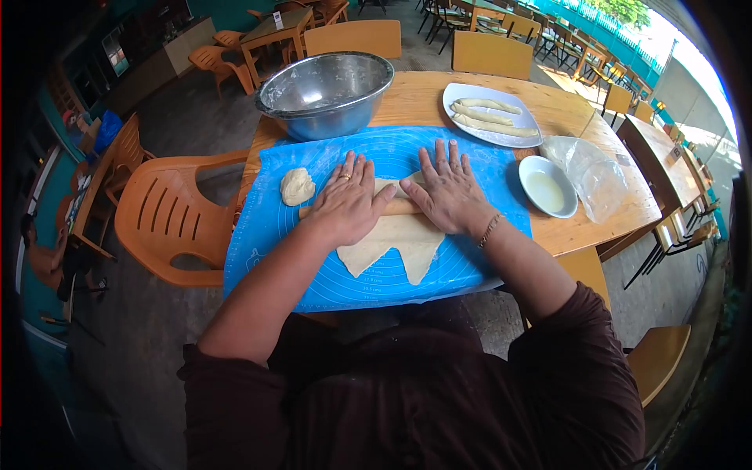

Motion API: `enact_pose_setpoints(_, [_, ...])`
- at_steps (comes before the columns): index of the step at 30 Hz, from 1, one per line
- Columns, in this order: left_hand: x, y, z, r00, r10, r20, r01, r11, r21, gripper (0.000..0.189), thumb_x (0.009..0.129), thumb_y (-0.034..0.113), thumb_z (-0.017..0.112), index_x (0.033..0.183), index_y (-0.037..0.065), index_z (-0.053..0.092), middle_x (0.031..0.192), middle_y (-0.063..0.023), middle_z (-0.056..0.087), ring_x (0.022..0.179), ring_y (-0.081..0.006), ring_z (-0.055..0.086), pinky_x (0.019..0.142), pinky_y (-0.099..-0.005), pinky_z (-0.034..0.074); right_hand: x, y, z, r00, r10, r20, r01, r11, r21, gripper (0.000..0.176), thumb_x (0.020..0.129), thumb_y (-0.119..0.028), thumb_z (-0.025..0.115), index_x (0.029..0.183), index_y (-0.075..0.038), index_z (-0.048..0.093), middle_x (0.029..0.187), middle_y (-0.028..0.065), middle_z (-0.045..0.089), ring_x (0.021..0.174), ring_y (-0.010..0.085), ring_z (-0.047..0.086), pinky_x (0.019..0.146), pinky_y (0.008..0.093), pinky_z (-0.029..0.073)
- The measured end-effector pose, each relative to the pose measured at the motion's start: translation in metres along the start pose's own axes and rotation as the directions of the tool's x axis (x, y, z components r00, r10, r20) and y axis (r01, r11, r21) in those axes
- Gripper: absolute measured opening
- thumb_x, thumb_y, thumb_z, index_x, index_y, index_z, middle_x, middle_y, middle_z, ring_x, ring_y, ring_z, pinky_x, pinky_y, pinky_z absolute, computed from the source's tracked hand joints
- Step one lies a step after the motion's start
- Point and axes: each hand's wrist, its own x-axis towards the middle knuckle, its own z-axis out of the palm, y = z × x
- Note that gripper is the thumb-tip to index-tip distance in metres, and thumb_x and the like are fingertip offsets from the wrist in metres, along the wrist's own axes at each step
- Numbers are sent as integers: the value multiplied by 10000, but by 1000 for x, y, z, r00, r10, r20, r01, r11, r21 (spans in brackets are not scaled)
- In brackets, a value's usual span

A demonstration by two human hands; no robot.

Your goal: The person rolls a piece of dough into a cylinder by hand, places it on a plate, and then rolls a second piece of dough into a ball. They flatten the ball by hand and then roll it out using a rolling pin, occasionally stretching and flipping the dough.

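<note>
Both palms rest on a wooden rolling pin (403,207) that lies across a flat sheet of dough (392,237). My left hand (350,199) presses on the pin's left part, fingers stretched forward. On the right part lies my right hand (453,189), its fingers spread. The dough's near edge is ragged, with two pointed flaps; some of the sheet is hidden under my hands. Beneath it is a blue silicone mat (270,262) printed with circles. A round lump of dough (298,187) sits on the mat, left of my left hand.
Behind the mat stands a large steel bowl (329,121). A white plate (462,94) holds dough strips (486,117) at the back right. Nearer are a small white bowl (567,208) with pale liquid and a clear plastic bag (601,182). An orange chair (168,207) adjoins the table's left side.
</note>
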Motion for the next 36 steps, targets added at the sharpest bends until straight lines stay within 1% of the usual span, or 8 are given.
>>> enact_pose_setpoints(4, [-8, 4, 0, 1000, -18, -9, 18, 1000, 12, 703, 1036, 433, 333, 1438, -144, 309, 1545, -311, 256, 1484, -412, 150, 1213, -459, 146, -4, -2, 2, 1000, 2, -21, -3, 999, -32, 889, 979, -656, 226, 1527, 43, 210, 1583, 312, 142, 1486, 458, 73, 1209, 519, 84])
enact_pose_setpoints(6, [-36, 15, -9, 993, 54, 107, -57, 998, 26, 796, 1019, 519, 311, 1448, -151, 288, 1547, -310, 255, 1478, -412, 186, 1217, -463, 128, -36, -3, -4, 996, -82, 24, 79, 991, 111, 879, 984, -626, 285, 1497, 87, 243, 1564, 329, 185, 1469, 472, 152, 1197, 533, 138])
enact_pose_setpoints(8, [-73, 26, -15, 979, 182, 89, -180, 983, -25, 793, 1011, 508, 355, 1421, -169, 314, 1516, -342, 284, 1463, -439, 209, 1215, -482, 124, -79, -4, 3, 957, -254, -139, 261, 965, 33, 860, 989, -583, 346, 1458, 134, 271, 1538, 350, 223, 1449, 480, 214, 1182, 538, 193])
enact_pose_setpoints(15, [-93, 31, -12, 950, 313, 1, -312, 949, 44, 786, 1009, 483, 374, 1408, -191, 308, 1495, -372, 288, 1470, -444, 181, 1215, -494, 112, -103, -9, -12, 940, -330, -84, 334, 941, 45, 845, 999, -555, 362, 1443, 158, 271, 1528, 361, 229, 1446, 483, 218, 1179, 526, 213])
enact_pose_setpoints(22, [17, 1, 0, 999, -51, 16, 48, 987, 152, 760, 1045, 485, 224, 1482, -135, 208, 1585, -292, 153, 1505, -387, 31, 1231, -465, 52, 19, 4, 13, 994, 4, -111, -5, 1000, -10, 869, 986, -652, 218, 1544, 14, 193, 1587, 320, 105, 1492, 449, 43, 1209, 512, 62])
enact_pose_setpoints(26, [21, -5, 3, 999, -44, -26, 47, 991, 124, 772, 1043, 505, 198, 1490, -125, 197, 1591, -285, 134, 1508, -373, 3, 1234, -456, 41, 29, 4, 9, 996, 80, -31, -79, 996, 42, 885, 977, -668, 226, 1550, 4, 177, 1590, 316, 92, 1489, 460, 40, 1207, 521, 68])
enact_pose_setpoints(30, [-32, 18, -15, 986, 77, 145, -76, 997, -11, 747, 1040, 469, 281, 1476, -136, 231, 1581, -307, 146, 1498, -413, 62, 1223, -469, 81, -34, -3, 0, 995, -99, 3, 97, 980, 173, 845, 998, -611, 275, 1541, 28, 168, 1578, 327, 131, 1480, 470, 95, 1198, 542, 108])
enact_pose_setpoints(36, [-93, 29, -13, 939, 337, 72, -337, 941, -9, 755, 1020, 423, 364, 1442, -188, 228, 1548, -366, 152, 1476, -476, 101, 1208, -527, 81, -103, -6, -7, 928, -359, -100, 371, 915, 160, 795, 1006, -507, 399, 1508, 77, 202, 1551, 350, 179, 1455, 506, 157, 1187, 556, 138])
